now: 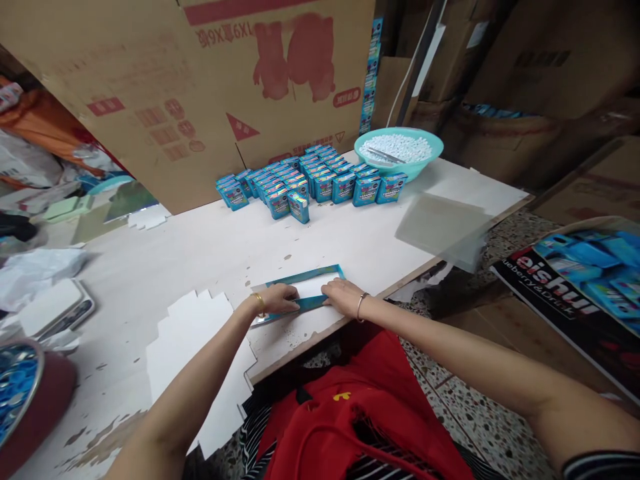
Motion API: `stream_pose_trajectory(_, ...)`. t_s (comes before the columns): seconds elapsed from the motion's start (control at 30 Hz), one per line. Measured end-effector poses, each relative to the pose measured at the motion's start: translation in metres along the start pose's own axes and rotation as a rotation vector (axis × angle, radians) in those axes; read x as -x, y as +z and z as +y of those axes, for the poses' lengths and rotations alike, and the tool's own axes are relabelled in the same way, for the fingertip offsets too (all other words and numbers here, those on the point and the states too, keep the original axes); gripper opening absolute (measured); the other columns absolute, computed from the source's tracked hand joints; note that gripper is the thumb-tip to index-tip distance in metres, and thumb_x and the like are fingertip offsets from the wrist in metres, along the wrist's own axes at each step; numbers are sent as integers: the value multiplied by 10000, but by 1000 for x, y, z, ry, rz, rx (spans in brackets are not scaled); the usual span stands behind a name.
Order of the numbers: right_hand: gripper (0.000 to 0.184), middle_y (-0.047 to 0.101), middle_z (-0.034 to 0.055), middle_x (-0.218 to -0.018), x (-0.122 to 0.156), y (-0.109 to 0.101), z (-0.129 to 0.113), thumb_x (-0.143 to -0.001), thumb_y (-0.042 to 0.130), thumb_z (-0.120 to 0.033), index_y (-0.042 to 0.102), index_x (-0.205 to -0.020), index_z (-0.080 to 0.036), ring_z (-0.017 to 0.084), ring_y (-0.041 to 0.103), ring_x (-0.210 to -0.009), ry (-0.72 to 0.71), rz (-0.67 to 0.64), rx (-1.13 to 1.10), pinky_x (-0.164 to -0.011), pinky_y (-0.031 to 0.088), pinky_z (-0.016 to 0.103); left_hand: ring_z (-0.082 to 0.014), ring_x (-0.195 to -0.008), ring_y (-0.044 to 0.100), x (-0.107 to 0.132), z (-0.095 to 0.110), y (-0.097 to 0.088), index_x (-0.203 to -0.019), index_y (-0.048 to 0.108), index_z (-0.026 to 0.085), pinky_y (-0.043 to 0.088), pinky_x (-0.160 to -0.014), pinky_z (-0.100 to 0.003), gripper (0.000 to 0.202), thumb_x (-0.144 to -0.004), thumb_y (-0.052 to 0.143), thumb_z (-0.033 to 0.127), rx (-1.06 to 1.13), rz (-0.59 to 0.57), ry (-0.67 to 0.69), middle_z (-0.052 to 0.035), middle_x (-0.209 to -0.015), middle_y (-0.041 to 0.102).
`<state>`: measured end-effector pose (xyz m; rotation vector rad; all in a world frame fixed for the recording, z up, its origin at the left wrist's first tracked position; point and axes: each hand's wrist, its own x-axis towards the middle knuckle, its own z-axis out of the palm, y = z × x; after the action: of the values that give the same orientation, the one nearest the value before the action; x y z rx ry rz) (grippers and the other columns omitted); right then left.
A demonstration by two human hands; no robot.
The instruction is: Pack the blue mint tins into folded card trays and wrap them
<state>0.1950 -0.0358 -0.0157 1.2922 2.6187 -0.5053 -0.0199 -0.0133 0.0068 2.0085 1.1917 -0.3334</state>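
A shallow cardboard tray (311, 287) with blue walls and a white inside lies near the table's front edge. My left hand (281, 298) grips its left end, fingers curled over the near wall, a gold bracelet at the wrist. At the right end, my right hand (344, 297) has its fingers closed on the near wall and corner; a silver bangle is on that wrist. Parts of the tray's ends and near wall are hidden under my hands. To the left, flat white card blanks (195, 360) are stacked, partly covered by my left forearm.
Rows of small blue boxes (320, 180) stand at the back, before a large carton (215, 87). A turquoise bowl (435, 148) holds white pellets. A translucent sheet (440, 230) overhangs the right edge. At left are a scale (55, 310) and a red tub (57, 387).
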Motion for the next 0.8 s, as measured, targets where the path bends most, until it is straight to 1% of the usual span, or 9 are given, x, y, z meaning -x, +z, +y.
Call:
stream_pose_trajectory(0.13,230,663,139,-1000,-11,-12,5,-882,527,-305,643,-961,-123,229,607,-934,-41,-126,-5,-716,409,260,-115,-575,489,-12,-6,-8,-794,605,183,359,-532,-215,234,-725,547,399,78,-150,1,31,-630,552)
stream_pose_trajectory(0.2,255,668,138,-1005,-17,-17,7,-859,561,-325,655,-979,-121,222,620,-906,-69,-181,-3,-681,411,247,-116,-575,488,-15,-7,-9,-773,602,182,362,-535,-217,238,-716,551,408,88,-170,-7,32,-630,549)
stream_pose_trajectory(0.27,281,671,140,-1005,-22,-21,7,-842,579,-340,662,-990,-116,220,626,-884,-96,-221,9,-649,410,244,-120,-581,489,-14,-8,-7,-751,599,182,360,-543,-223,219,-712,556,394,74,-144,-23,31,-630,548)
stream_pose_trajectory(0.33,287,679,135,-980,-25,-24,6,-830,588,-346,670,-982,-116,216,630,-855,-121,-248,29,-621,405,242,-127,-611,501,-10,-8,-3,-776,601,186,362,-566,-226,193,-711,565,364,49,-78,-35,28,-662,564)
stream_pose_trajectory(0.43,269,691,107,-918,-27,-25,6,-819,594,-342,678,-963,-131,199,630,-806,-155,-260,59,-598,401,238,-134,-675,522,2,-6,5,-907,595,200,370,-613,-228,227,-722,574,329,13,54,-36,26,-737,594)
stream_pose_trajectory(0.53,236,693,93,-898,-27,-26,10,-815,593,-309,679,-960,-144,196,624,-796,-175,-228,96,-624,415,249,-140,-695,536,10,5,19,-954,585,210,375,-635,-235,231,-751,570,319,-19,180,-31,22,-759,606)
stream_pose_trajectory(0.6,195,668,122,-1016,-25,-27,19,-818,570,-226,682,-954,-140,229,599,-927,-182,-173,131,-714,425,285,-149,-720,552,6,21,33,-905,596,214,383,-658,-246,169,-763,571,304,-43,256,-24,13,-775,615)
stream_pose_trajectory(0.7,182,496,134,-1321,-20,-29,38,-792,536,-107,699,-863,-145,296,465,-1155,-208,-53,229,-841,399,369,-185,-801,574,-10,53,55,-867,600,200,402,-718,-283,114,-782,555,262,-86,368,-27,-23,-832,624)
stream_pose_trajectory(0.8,167,353,105,-1441,-3,-30,53,-763,559,-88,689,-846,-149,312,396,-1217,-201,105,339,-889,380,418,-201,-851,581,-21,76,61,-943,594,180,430,-744,-307,182,-822,529,298,-117,448,-1,-68,-947,610)
